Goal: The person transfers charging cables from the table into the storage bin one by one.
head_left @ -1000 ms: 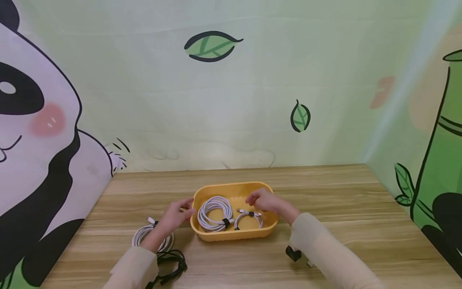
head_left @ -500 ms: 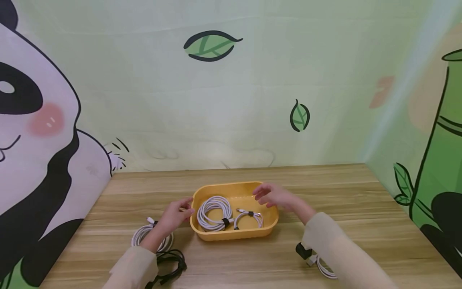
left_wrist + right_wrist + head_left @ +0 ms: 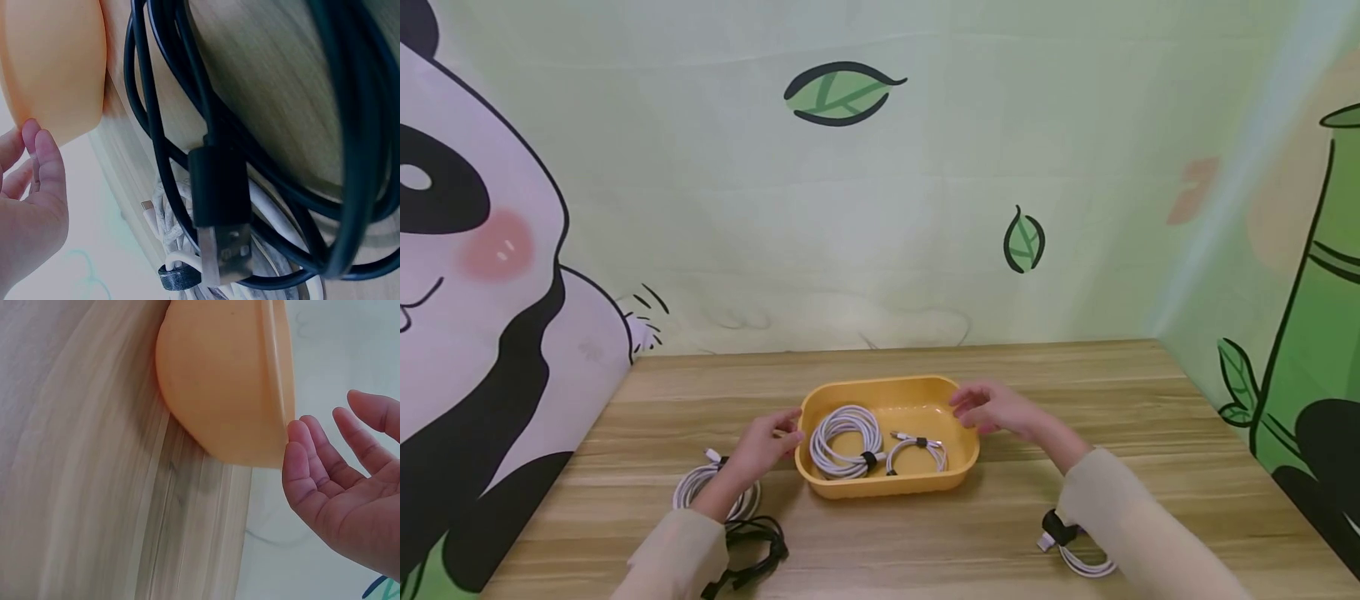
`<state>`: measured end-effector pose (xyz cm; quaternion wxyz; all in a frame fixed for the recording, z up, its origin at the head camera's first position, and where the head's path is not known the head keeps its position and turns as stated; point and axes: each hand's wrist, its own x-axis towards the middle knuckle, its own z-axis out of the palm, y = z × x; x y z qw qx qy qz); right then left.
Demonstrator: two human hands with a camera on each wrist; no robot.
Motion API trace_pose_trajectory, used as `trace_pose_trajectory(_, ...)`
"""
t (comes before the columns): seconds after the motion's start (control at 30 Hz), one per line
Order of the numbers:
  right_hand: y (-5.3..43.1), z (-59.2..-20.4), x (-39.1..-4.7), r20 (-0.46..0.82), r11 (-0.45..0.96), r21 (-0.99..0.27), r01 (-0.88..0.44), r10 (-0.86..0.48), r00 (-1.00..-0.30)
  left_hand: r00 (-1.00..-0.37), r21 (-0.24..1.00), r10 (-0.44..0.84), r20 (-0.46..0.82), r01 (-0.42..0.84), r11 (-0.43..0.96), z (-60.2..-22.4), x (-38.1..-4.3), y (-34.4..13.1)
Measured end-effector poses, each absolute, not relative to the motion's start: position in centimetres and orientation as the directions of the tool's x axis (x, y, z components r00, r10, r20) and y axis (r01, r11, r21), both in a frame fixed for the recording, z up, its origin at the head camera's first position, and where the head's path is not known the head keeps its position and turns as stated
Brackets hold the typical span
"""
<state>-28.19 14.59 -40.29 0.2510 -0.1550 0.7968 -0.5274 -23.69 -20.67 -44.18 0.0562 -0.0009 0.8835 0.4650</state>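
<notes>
A yellow plastic basket (image 3: 887, 485) holds a large coil of white cable (image 3: 847, 443) on its left and a smaller white cable (image 3: 917, 450) with a black tie on its right. My left hand (image 3: 762, 450) is at the basket's left end, its relaxed fingertips touching the outer side near the rim. My right hand (image 3: 996, 408) is at the right end, palm and loosely bent fingers (image 3: 299, 465) facing the rim. In the right wrist view those fingers hold nothing; whether they touch the rim is hard to tell.
Left of the basket lie a white cable coil (image 3: 694, 486) and a black USB cable (image 3: 219, 181), partly behind my left forearm. Another white cable (image 3: 1086, 568) with a black strap (image 3: 1058, 528) lies by my right sleeve. Everything rests on a wooden table (image 3: 880, 550).
My right hand has moved right, from above the small white cable inside the basket to the right rim, exposing more of the strapped cable. My left hand and the basket stay put.
</notes>
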Motion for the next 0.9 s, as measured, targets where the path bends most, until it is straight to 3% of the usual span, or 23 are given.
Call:
trace_pose_trajectory(0.4,17.4,-40.6,-27.5,-0.239,0.42,-0.907,-0.02,-0.554,-0.798,-0.993,0.824,0.055,-0.103,-0.055,0.565,-44.2,-23.7,-20.6)
trace_pose_trajectory(0.9,20.2,-41.8,-26.0,-0.324,0.453,-0.891,0.036,-0.578,-0.749,-0.994,0.825,0.05,-0.092,-0.048,0.563,-44.2,-23.7,-20.6)
